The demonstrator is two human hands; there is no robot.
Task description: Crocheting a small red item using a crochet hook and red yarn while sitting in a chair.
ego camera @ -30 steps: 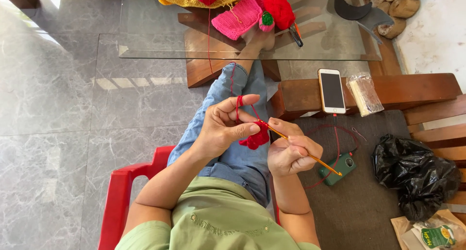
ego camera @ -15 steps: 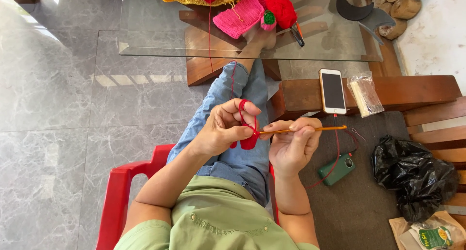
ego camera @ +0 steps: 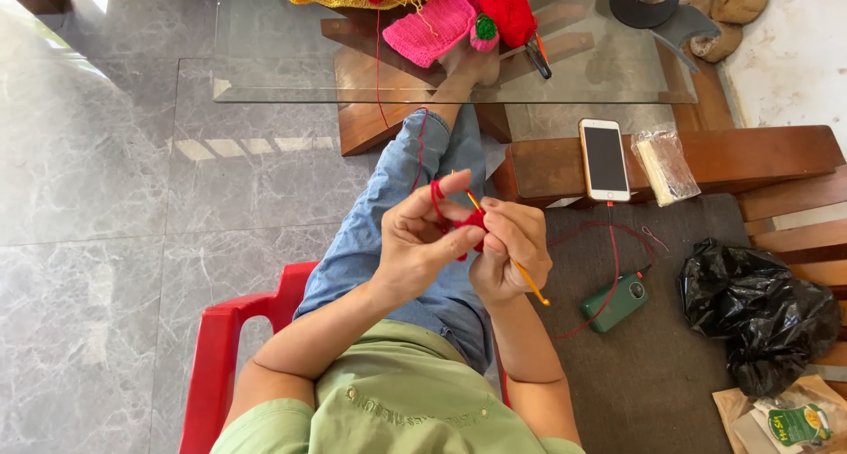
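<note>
Your left hand (ego camera: 415, 242) pinches the small red piece (ego camera: 472, 221), yarn (ego camera: 435, 194) looped over a finger. Your right hand (ego camera: 512, 251) is closed on the hook (ego camera: 528, 282). It's probably soft, light and floppy; hold it close beside the hook's tip.

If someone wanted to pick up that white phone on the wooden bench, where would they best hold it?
Grip the phone by its two long edges, coming from above. It lies flat, screen up, on the wooden bench. Its lower end carries a red cable, so the upper half is probably the freer part.
</note>
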